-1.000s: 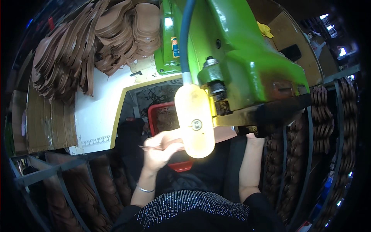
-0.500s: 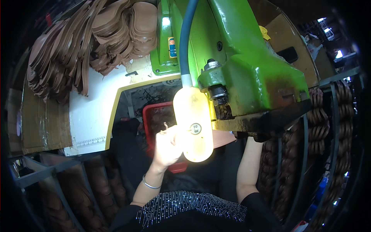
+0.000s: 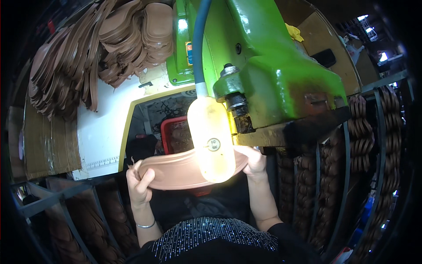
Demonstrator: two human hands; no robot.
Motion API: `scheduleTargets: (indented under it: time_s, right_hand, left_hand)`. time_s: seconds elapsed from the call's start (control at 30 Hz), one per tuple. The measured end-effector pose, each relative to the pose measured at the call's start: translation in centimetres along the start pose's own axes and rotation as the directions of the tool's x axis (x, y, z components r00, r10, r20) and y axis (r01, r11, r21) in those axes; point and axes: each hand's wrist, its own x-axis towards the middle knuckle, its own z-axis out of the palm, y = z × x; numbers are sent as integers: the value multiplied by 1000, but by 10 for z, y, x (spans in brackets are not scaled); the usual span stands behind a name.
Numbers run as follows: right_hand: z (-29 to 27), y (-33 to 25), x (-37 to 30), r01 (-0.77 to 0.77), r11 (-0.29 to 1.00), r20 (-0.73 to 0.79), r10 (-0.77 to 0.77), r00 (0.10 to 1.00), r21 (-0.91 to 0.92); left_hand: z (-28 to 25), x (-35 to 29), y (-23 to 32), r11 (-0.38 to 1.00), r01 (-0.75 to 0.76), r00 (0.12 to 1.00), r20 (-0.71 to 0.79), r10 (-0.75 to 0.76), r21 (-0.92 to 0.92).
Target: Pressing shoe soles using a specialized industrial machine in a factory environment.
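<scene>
A brown shoe sole [image 3: 176, 170] stretches between my two hands, close in front of my body. My left hand [image 3: 140, 184] is closed on its left end, thumb on top, with a thin curled scrap of trim beside the fingers. At the other end, my right hand [image 3: 253, 161] grips the sole. A glowing yellow work lamp [image 3: 213, 132] hangs over the sole and hides its right-middle part. Just beyond my right hand stands the green machine [image 3: 281, 83], its dark lower head above and to the right.
Stacks of brown soles [image 3: 66, 66] lie at the far left on the white table [image 3: 99, 136] with a yellow edge. Beneath the table's cutout sits a red basket [image 3: 166, 138]. Racks hung with soles [image 3: 332, 189] flank me on both sides. A cardboard box [image 3: 327, 39] stands at far right.
My left hand has moved left and now holds the sole's left end. My right hand has come out from under the machine head with the sole, which is now mostly in view.
</scene>
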Motion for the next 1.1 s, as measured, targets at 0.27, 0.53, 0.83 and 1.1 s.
scheduleTargets:
  time_s: [0.27,0.53,0.83,1.1]
  right_hand:
    - [50,-40,10,-1,853,175,109,979,-522]
    - [30,-31,-22,148,799,57,-142,988,-583]
    - [-60,-44,-141,-340,881,-161,302,939,-329]
    - [-43,-110,-59,13,921,-138,-72,988,-389]
  left_hand:
    - [-2,-17,-15,833,33,633,633,-445,552]
    - [135,23,-52,972,-169,933,345,104,163]
    - [141,3,-66,944,-297,951,127,280,145]
    - [110,8,-37,996,-79,969,233,84,-32]
